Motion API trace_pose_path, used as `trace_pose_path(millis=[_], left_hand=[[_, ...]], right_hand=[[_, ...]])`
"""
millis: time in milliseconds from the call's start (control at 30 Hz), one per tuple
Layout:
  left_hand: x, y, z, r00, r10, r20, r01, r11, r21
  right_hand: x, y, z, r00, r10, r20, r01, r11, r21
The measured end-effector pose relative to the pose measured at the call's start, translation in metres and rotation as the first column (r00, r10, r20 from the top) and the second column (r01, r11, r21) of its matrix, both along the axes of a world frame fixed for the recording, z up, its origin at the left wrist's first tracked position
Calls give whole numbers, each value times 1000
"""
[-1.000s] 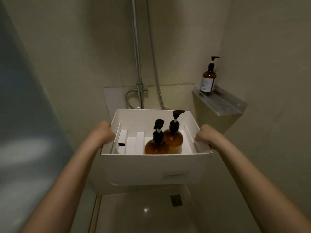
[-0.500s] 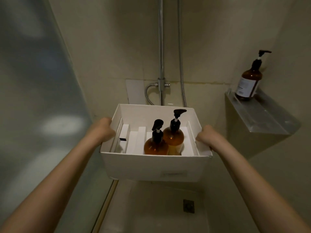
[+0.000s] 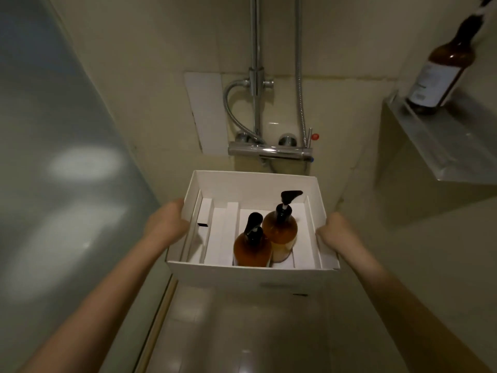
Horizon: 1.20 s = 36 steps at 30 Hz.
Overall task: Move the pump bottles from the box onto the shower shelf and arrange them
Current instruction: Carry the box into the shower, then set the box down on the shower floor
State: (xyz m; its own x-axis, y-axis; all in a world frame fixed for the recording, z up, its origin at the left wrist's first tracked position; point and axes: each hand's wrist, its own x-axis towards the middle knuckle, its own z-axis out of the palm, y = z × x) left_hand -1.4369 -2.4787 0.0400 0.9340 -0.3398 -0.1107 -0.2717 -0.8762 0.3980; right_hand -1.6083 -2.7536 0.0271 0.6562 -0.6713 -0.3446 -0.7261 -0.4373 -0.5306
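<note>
White cardboard box held up in the middle of the shower stall, open top toward me. I see the left hand clamped on the box's left wall and the right hand clamped on its right wall. Both grip it from outside, and the fingertips are hidden by the walls, so I can't say how far they wrap.

Two amber pump bottles stand upright in the right part of the box, touching each other. The near bottle is by the front wall, the far bottle just behind and to its right, both with black pumps. White card dividers run front to back in the left part, with a small black mark on one.

A third amber bottle with a pale label stands on the metal shower shelf, upper right, at the shelf's wall end, well apart from the box. Its pump head is blurred and cut by the frame edge.

A chrome mixer bar is on the tiled wall just beyond the box, riser pipe and hose going up from it. Frosted glass panel on the left. Glossy floor below the box.
</note>
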Motion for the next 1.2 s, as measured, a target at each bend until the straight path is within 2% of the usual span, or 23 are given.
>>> trace_pose_path(millis=[167,533,633,1200], left_hand=[[11,-2,-63,996,-19,-85,14,998,-56],[27,-6,-234,995,-60,-75,57,998,-35],[31,-8,-285,995,-83,-56,84,996,10],[66,-21,-609,991,-101,-92,99,995,-26]], right_hand=[[-3,0,-64,999,-1,-47,-1,999,-33],[10,-1,-239,997,9,-79,-13,999,-49],[13,-1,-291,995,2,-96,-8,998,-58],[43,-5,-607,996,-15,-91,12,999,-38]])
